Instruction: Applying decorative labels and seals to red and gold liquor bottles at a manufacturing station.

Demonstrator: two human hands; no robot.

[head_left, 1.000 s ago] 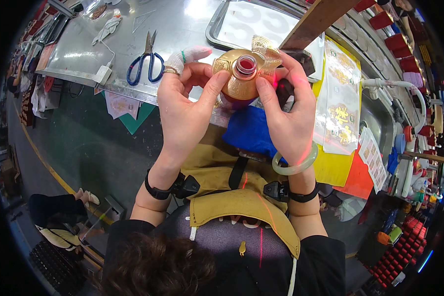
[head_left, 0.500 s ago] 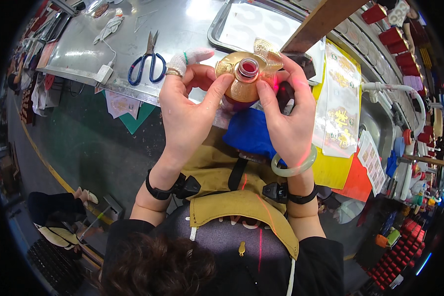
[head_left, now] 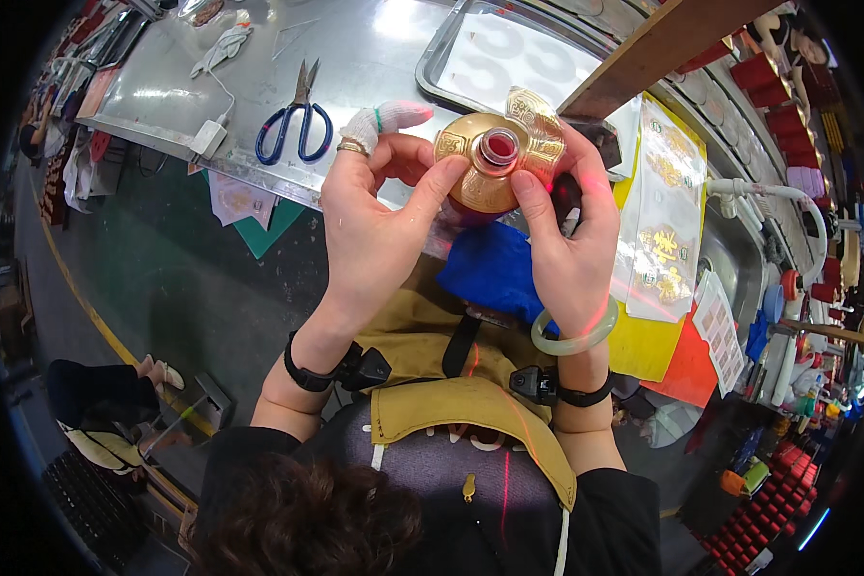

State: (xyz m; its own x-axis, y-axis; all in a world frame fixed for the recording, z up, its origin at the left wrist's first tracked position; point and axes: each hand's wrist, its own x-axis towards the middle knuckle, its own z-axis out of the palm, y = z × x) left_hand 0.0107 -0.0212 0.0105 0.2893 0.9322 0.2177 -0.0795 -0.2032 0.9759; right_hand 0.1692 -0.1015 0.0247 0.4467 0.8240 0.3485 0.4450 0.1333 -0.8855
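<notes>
Between both hands is a dark red bottle (head_left: 478, 215) with an open glass neck, its mouth facing up toward me. Gold patterned decal film (head_left: 491, 192) lies around its shoulder, and a loose gold flap (head_left: 536, 117) stands up at the far right of the neck. My left hand (head_left: 379, 206) grips the bottle's left side, thumb pressed on the gold shoulder; a white finger cover and a ring are on that hand. My right hand (head_left: 578, 226) closes on the right side, its thumb below the flap. The bottle's underside is hidden. A blue cloth (head_left: 490, 269) lies just below it.
Blue-handled scissors (head_left: 296, 125) lie on the metal table (head_left: 168, 91) at left, near a white power socket (head_left: 208, 139). A metal tray (head_left: 430, 79) holds white sheets. Gold decal sheets (head_left: 660, 211) lie at right beside a sink (head_left: 739, 254). A wooden beam (head_left: 662, 53) crosses the far right.
The bottle has turned slightly in my hands, and the loose gold flap now leans further right. Both hands keep their hold. The whole view has shifted a little.
</notes>
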